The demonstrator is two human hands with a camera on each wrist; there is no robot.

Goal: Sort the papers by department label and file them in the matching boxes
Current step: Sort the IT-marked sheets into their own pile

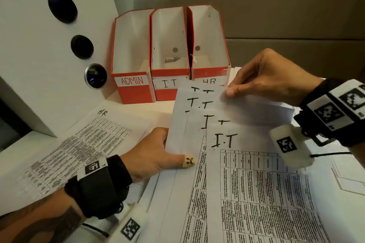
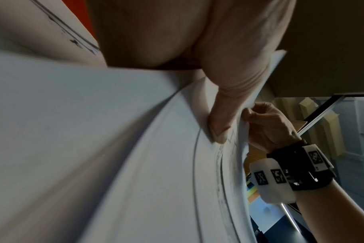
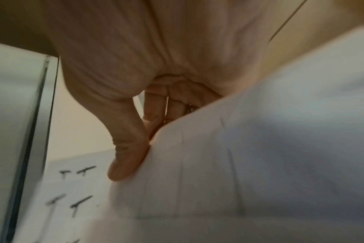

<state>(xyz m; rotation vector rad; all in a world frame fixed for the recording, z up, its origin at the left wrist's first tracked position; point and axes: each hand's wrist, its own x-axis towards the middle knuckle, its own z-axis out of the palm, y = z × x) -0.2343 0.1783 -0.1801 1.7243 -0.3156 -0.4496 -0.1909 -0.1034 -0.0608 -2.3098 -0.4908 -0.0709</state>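
Observation:
Three red file boxes stand at the back of the table, labelled ADMIN (image 1: 132, 81), I.T (image 1: 170, 83) and HR (image 1: 209, 81). Several sheets marked I.T (image 1: 223, 140) are fanned out in front of them. My left hand (image 1: 158, 154) grips the fan's left edge, thumb (image 2: 218, 129) on top and fingers underneath. My right hand (image 1: 262, 79) pinches the upper right corner of the sheets, thumb (image 3: 127, 162) pressed on the paper (image 3: 239, 164). A printed sheet marked HR (image 1: 88, 140) lies flat on the table to the left.
A white panel (image 1: 39, 65) with three dark round fittings rises at the left, close to the ADMIN box. More white papers (image 1: 347, 175) lie under my right wrist at the right edge. A beige wall (image 1: 276, 16) stands behind the boxes.

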